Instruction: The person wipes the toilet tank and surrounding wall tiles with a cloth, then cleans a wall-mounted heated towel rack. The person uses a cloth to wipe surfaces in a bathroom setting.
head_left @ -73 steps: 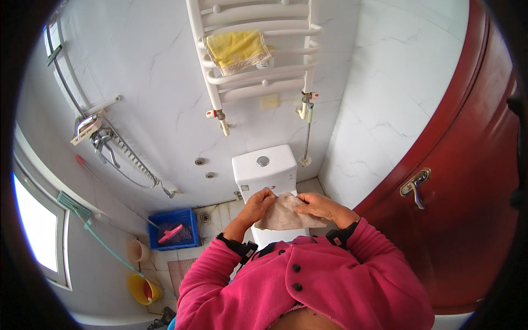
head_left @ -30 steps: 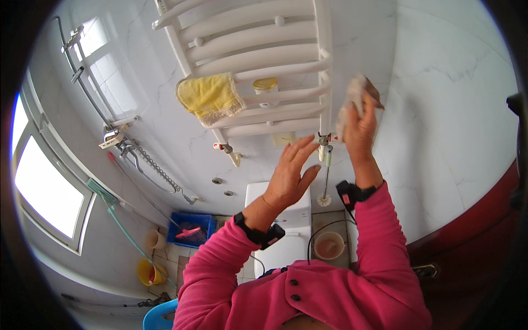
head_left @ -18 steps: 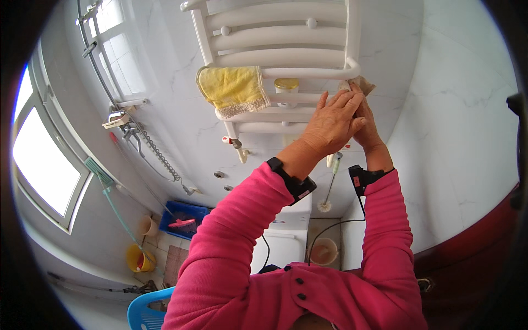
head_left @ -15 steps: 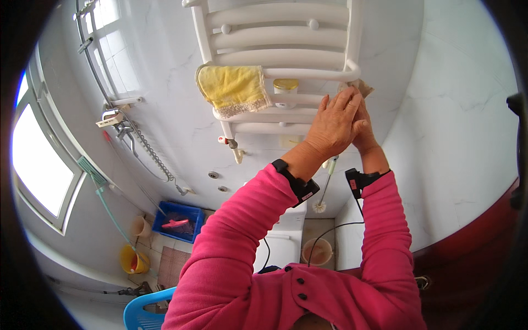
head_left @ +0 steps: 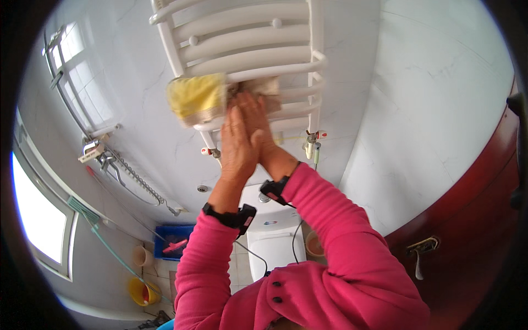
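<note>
A beige-brown cloth point(head_left: 267, 88) is against the bars of the white towel rack point(head_left: 247, 59), blurred by motion. My right hand point(head_left: 267, 144) has its fingertips on this cloth, pressing it to the rack. Against the right hand lies my left hand point(head_left: 236, 153), fingers stretched out and thumb across it. A yellow cloth with a pale fringed edge point(head_left: 198, 99) hangs over the rack's left end, just left of my fingers. Part of the beige-brown cloth is hidden behind my hands.
Red-marked valves point(head_left: 312, 137) sit under the rack. A white toilet point(head_left: 273, 247) stands below my arms. To the left are a shower fitting point(head_left: 102, 151), a blue bin point(head_left: 171, 236) and a yellow bucket point(head_left: 144, 290). A dark red door point(head_left: 467, 242) is at right.
Both hands have moved left along the rack, from its right end to beside the yellow cloth, and the beige-brown cloth has gone with them. The whole view has shifted too.
</note>
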`<state>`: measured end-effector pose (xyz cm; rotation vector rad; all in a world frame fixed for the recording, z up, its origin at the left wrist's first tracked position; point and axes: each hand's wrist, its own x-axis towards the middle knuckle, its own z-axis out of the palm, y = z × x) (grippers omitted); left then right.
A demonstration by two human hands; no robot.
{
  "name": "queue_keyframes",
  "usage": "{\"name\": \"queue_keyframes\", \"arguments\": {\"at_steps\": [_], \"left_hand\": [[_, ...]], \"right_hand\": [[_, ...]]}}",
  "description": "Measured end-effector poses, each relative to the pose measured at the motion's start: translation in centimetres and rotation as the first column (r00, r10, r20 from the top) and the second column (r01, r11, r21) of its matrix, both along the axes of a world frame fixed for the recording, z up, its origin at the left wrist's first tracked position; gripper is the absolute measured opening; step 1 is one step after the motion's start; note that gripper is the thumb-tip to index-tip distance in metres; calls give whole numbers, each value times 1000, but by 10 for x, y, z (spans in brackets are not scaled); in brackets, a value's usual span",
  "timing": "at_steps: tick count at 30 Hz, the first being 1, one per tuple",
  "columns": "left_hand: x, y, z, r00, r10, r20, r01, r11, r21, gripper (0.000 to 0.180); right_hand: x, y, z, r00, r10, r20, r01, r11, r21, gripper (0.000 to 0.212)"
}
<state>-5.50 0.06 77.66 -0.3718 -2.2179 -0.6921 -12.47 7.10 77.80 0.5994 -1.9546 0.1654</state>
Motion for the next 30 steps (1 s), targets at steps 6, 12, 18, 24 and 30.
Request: {"name": "queue_keyframes", "arguments": {"at_steps": [6,12,18,24,30], "left_hand": [[3,-6,5,996,30,-88,-43,987,-156,74],[-7,57,13,993,-93,-76,76,976,-203,78],[-27,121,17,977,-191,-91,163,954,-250,86],[-41,179,4,956,-293,0,277,905,-321,87],[-23,181,-28,900,-409,148,434,869,-239,76]], "right_hand": [[-1,13,-4,971,234,54,-232,972,-32,61],[-18,85,-7,983,167,70,-159,981,-108,56],[-34,154,-18,983,182,9,-170,934,-313,54],[-20,197,-41,762,647,-15,-297,329,-897,53],[-9,209,-77,703,709,-60,-203,119,-972,52]]}}
